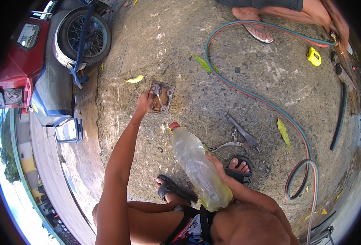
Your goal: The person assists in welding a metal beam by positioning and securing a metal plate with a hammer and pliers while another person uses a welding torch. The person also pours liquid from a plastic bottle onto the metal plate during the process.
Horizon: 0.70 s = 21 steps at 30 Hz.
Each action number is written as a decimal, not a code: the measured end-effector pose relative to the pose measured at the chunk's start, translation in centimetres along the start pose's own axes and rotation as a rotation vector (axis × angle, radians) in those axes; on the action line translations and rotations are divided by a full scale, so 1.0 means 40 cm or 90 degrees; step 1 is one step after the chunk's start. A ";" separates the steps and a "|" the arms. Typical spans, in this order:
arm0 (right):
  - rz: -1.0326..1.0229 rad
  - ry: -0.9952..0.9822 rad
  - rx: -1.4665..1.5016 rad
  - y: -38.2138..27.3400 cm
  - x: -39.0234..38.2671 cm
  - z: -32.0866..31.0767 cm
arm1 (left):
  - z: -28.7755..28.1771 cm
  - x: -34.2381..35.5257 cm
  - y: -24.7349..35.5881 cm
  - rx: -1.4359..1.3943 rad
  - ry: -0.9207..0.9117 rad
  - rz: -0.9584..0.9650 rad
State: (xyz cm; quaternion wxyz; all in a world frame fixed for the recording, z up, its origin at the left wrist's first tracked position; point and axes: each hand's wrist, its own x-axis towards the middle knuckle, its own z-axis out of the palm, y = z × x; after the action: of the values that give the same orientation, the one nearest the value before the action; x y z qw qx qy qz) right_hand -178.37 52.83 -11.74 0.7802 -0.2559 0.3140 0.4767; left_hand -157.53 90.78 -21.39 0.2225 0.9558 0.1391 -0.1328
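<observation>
My left hand [145,102] is closed on the near-left edge of a small, rusty square metal plate [159,107], with round fittings and a pale bar on its face. My right hand [216,163] grips the side of a large clear plastic bottle [192,157]. The bottle is tilted, its red cap [174,125] pointing down toward the plate and a little short of it. Yellowish liquid shows at its base. Locking pliers [242,136] lie on the concrete just right of the bottle, partly behind it.
A paired green-and-red hose [266,105] curves across the concrete and loops at right. Another person's sandaled foot [258,30] is at the top, near a yellow tape measure [313,56]. A motorcycle wheel [86,34] and mirror [67,130] stand left. A black tube [339,118] lies right.
</observation>
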 end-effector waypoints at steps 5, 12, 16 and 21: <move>-0.011 -0.033 0.034 -0.020 0.018 -0.036 | 0.005 -0.003 0.020 -0.005 0.001 -0.011; 0.014 -0.071 0.092 -0.010 0.001 -0.043 | 0.010 0.005 -0.002 0.012 0.008 0.001; 0.053 -0.079 0.013 -0.055 -0.062 -0.013 | 0.012 -0.004 -0.009 0.015 0.016 0.001; 0.131 -0.061 -0.033 -0.026 -0.034 -0.071 | 0.000 -0.004 0.013 -0.024 -0.008 -0.013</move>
State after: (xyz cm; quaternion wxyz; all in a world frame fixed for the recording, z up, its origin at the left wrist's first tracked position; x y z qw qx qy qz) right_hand -178.60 49.65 -12.55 0.7342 -0.2197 0.2886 0.5739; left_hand -157.50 90.29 -21.15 0.2401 0.9491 0.1497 -0.1385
